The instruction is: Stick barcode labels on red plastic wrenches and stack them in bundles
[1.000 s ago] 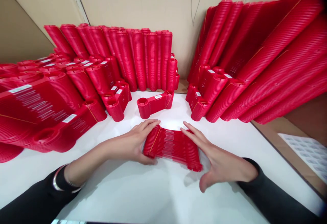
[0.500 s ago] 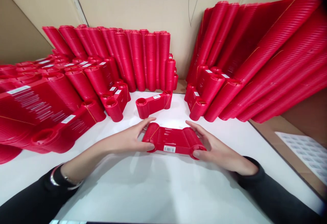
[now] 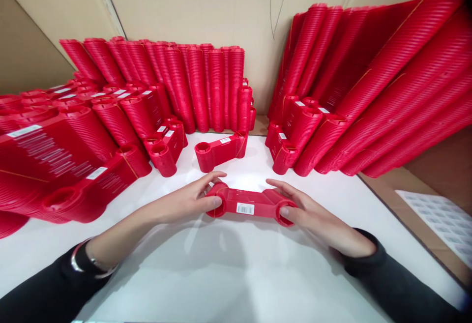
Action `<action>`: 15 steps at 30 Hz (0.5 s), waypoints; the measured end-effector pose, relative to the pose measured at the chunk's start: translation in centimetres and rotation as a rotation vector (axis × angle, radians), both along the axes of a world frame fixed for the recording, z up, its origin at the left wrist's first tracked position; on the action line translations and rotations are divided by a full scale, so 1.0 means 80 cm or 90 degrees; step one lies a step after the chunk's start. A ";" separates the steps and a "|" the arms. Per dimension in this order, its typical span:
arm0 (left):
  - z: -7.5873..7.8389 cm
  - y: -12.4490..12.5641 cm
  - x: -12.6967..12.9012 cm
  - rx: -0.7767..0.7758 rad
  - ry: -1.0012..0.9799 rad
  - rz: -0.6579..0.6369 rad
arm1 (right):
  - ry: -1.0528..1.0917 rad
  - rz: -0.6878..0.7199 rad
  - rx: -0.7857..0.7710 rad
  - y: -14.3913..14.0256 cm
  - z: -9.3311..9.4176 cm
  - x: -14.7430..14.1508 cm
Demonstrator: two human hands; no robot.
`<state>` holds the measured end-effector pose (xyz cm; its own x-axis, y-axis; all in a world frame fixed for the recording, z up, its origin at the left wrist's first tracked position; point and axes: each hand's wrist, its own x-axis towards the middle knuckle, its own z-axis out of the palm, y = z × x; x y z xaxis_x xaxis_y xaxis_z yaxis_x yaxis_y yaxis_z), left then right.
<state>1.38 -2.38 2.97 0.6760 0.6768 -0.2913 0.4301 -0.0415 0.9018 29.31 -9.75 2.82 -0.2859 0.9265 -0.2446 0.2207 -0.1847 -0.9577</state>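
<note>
Item in hand — a banded stack of red plastic cartridge shells [image 3: 250, 204], long axis running left to right across the white table [image 3: 228, 274], round end sockets facing me; I have my left hand [image 3: 188, 200] grasping its left end and my right hand [image 3: 313, 217] grasping its right end. A white barcode label [image 3: 245, 208] sits on the near face, print too small to read. Surrounding stock — a similar single bundle [image 3: 221, 150] lying just behind, tall ribbed stacks [image 3: 206, 87] against the cardboard wall, leaning stacks [image 3: 387, 92] at right.
</note>
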 end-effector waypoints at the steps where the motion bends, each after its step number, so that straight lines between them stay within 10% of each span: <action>1: 0.001 -0.001 0.000 0.006 0.001 0.000 | -0.003 0.000 0.003 0.000 0.000 0.000; 15: -0.013 0.001 -0.002 0.054 -0.037 0.012 | 0.005 0.017 0.068 0.004 -0.006 0.004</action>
